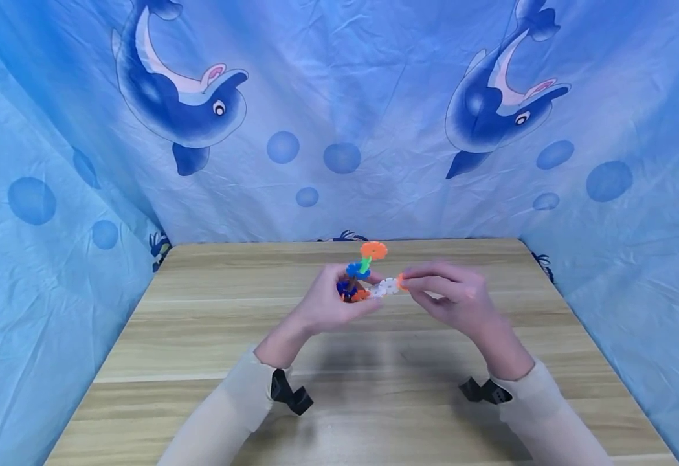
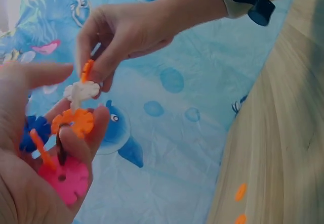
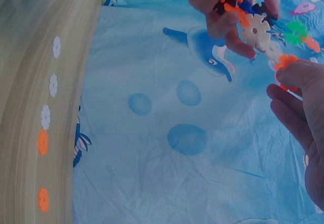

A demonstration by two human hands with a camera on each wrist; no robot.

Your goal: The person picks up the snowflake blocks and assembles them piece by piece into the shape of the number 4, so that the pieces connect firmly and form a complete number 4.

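Observation:
My left hand [image 1: 329, 303] grips a cluster of notched plastic snowflake discs joined edge to edge. In it a pink disc [image 2: 73, 186], a dark blue disc [image 2: 36, 133] and orange discs lie against the palm and fingers; part of the cluster is hidden by the hand. A blue disc [image 1: 355, 272], a green disc [image 3: 296, 33] and an orange disc [image 1: 373, 250] rise from its top. White discs [image 3: 255, 30] reach out toward my right hand [image 1: 458, 294]. Thumb and fingers there pinch an orange disc [image 3: 286, 64], which touches the outermost white disc.
Loose white discs [image 3: 53, 85] and orange discs [image 3: 43, 200] lie in a row on the wooden table [image 1: 211, 323]. Blue dolphin-print cloth [image 1: 339, 84] hangs behind the table and at both sides. Each wrist wears a black camera mount [image 1: 289, 392].

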